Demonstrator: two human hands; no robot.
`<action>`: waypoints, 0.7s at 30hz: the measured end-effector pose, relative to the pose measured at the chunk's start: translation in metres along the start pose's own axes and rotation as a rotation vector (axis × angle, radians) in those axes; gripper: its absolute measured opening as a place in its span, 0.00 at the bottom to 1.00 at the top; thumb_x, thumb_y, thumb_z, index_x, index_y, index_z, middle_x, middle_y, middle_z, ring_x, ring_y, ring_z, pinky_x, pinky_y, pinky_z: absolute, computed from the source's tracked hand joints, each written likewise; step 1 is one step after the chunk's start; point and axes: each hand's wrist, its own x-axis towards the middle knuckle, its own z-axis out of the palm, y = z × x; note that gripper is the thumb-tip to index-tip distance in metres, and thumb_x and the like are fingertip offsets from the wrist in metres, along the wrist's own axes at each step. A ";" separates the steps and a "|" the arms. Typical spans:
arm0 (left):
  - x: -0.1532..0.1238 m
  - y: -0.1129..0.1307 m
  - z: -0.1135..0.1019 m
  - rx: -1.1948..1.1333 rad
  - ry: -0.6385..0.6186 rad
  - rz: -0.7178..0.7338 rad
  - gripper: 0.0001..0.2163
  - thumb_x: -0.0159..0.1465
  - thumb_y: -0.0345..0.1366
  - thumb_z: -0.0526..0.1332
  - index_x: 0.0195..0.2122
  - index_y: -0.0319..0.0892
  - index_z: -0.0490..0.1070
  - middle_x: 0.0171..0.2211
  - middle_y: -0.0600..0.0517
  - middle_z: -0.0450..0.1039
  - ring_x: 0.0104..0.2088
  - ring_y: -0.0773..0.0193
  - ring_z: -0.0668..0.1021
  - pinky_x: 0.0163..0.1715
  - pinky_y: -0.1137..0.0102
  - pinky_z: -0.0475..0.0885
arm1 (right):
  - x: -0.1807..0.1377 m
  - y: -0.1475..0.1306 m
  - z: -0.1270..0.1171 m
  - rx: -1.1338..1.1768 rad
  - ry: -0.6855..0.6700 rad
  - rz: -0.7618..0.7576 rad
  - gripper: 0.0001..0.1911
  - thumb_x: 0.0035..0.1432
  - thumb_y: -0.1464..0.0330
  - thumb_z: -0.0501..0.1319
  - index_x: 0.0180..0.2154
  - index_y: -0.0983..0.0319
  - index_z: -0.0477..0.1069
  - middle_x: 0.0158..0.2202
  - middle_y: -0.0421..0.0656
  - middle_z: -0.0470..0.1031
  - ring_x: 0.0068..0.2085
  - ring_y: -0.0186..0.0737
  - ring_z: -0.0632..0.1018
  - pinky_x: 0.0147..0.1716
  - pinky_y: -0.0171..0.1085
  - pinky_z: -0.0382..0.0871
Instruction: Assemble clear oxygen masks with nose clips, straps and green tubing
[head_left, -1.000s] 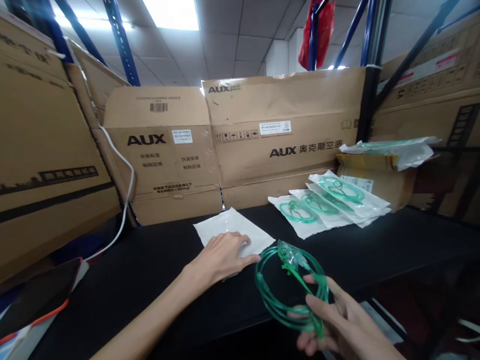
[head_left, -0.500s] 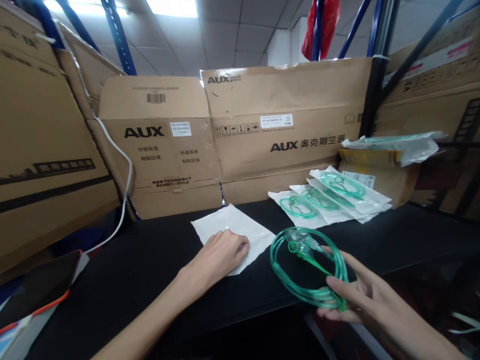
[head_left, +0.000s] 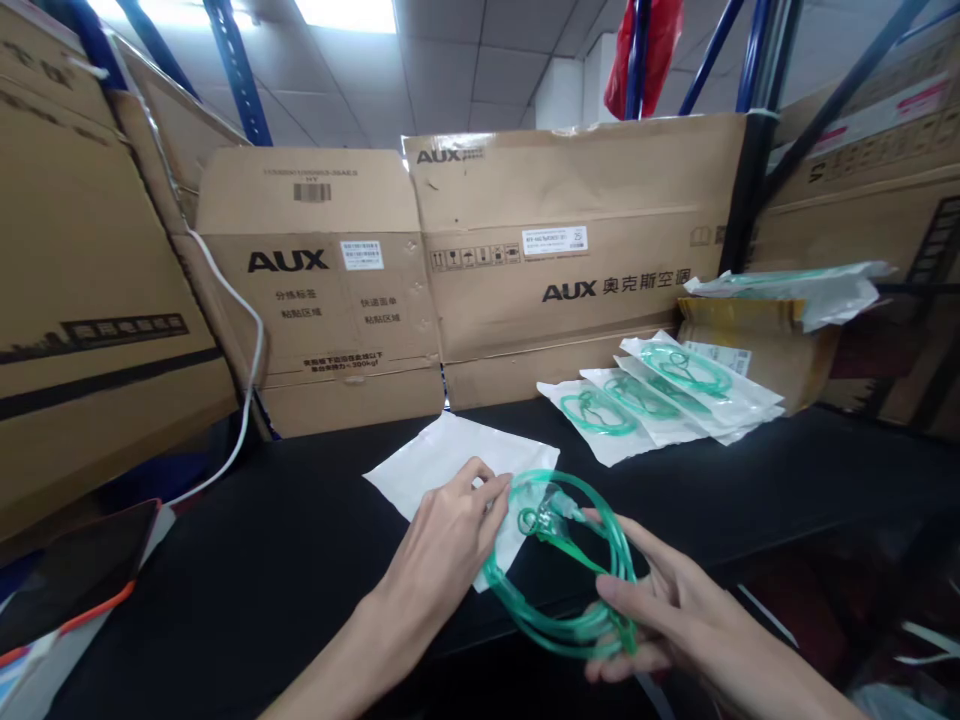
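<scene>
My right hand [head_left: 667, 595] grips a coil of green tubing [head_left: 517, 607] by its right side, thumb in front and fingers behind. Inside the loop sit a clear plastic piece [head_left: 559, 507] and a bright green strap [head_left: 574, 553]. A white pouch [head_left: 424, 462] lies on the black surface, partly behind the coil. My left hand [head_left: 450, 525] has its thumb and fingers pinched at the pouch's near right part, right beside the coil's left edge. Its fingertips partly hide what they hold, but the pouch appears to be between them.
Several white-and-clear pouches [head_left: 679, 375] with green tubing overlap at the back right. Another pouch [head_left: 787, 285] rests on a small carton [head_left: 757, 340]. Large cardboard sheets [head_left: 487, 300] stand behind. A phone-like device [head_left: 82, 575] with an orange edge and a white cable [head_left: 251, 390] are at left.
My right hand has carried the tubing coil left, in front of the pouch. My left hand has gone from lying on the pouch to pinching its edge, and the pouch has turned and shifted slightly.
</scene>
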 end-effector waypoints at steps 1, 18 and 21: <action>-0.002 0.001 0.001 0.000 0.003 0.021 0.18 0.76 0.37 0.48 0.51 0.45 0.79 0.43 0.48 0.73 0.30 0.60 0.78 0.33 0.64 0.71 | 0.002 0.000 0.000 -0.003 -0.027 -0.002 0.55 0.60 0.53 0.71 0.74 0.62 0.41 0.22 0.36 0.78 0.34 0.52 0.88 0.41 0.46 0.82; -0.015 -0.001 0.008 -0.208 0.064 0.119 0.16 0.77 0.37 0.50 0.57 0.47 0.75 0.35 0.55 0.67 0.31 0.65 0.76 0.34 0.69 0.71 | 0.008 -0.024 -0.004 -0.166 -0.247 -0.058 0.48 0.64 0.55 0.68 0.74 0.61 0.45 0.34 0.48 0.86 0.35 0.47 0.88 0.36 0.38 0.83; -0.017 -0.001 0.013 -0.251 0.082 0.167 0.16 0.77 0.36 0.51 0.59 0.48 0.75 0.35 0.54 0.68 0.32 0.65 0.76 0.34 0.69 0.71 | 0.020 -0.020 -0.002 -0.077 -0.217 -0.044 0.48 0.62 0.56 0.70 0.73 0.64 0.49 0.34 0.48 0.85 0.34 0.47 0.88 0.40 0.42 0.83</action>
